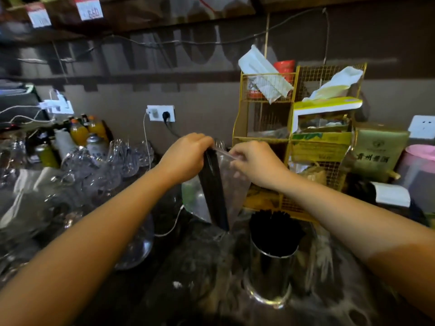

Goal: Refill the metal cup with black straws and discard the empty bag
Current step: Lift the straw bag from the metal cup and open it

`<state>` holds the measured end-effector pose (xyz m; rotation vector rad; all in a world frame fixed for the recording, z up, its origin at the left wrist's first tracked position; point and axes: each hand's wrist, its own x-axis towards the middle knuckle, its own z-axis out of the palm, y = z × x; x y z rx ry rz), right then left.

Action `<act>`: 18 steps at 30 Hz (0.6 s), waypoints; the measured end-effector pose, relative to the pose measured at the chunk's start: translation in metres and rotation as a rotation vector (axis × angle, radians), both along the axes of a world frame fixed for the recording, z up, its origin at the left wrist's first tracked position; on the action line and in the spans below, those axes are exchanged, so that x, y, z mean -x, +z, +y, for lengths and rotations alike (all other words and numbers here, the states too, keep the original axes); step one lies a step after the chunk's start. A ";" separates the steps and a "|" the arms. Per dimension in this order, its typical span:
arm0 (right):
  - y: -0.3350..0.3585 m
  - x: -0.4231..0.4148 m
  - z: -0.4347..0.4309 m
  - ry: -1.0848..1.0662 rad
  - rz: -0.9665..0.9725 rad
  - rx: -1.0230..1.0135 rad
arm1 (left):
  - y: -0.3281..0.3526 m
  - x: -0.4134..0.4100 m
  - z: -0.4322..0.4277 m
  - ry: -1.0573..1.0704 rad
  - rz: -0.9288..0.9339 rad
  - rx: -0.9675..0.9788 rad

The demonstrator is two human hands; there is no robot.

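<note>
A clear plastic bag (231,184) hangs upright above the dark counter, with a bundle of black straws (213,187) inside along its left side. My left hand (188,156) grips the tops of those straws at the bag's mouth. My right hand (254,161) pinches the bag's upper right edge. Just right of and below the bag stands the shiny metal cup (270,276), packed with black straws (273,231) that stick out of its rim.
Several glasses (98,170) and bottles (80,132) crowd the counter at left. A yellow wire rack (299,128) with boxes and tissues stands behind the cup. A white cable (169,229) runs from a wall socket (161,113) across the counter. A pink-lidded jug (419,170) sits far right.
</note>
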<state>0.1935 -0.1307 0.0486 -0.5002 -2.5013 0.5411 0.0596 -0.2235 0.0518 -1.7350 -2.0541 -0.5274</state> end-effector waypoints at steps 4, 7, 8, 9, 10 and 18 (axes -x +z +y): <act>-0.037 0.002 -0.016 0.044 -0.095 0.115 | -0.044 -0.005 -0.020 -0.027 -0.097 0.019; -0.067 -0.001 -0.028 0.054 -0.173 0.201 | -0.076 -0.016 -0.032 -0.054 -0.138 0.063; -0.077 -0.002 -0.032 0.048 -0.195 0.229 | -0.086 -0.019 -0.035 -0.063 -0.147 0.087; -0.086 -0.004 -0.035 0.043 -0.211 0.262 | -0.095 -0.022 -0.037 -0.074 -0.157 0.103; -0.096 -0.006 -0.038 0.041 -0.222 0.305 | -0.103 -0.026 -0.040 -0.078 -0.173 0.125; -0.145 -0.028 -0.061 0.013 -0.237 0.599 | -0.154 -0.045 -0.054 -0.072 -0.398 0.150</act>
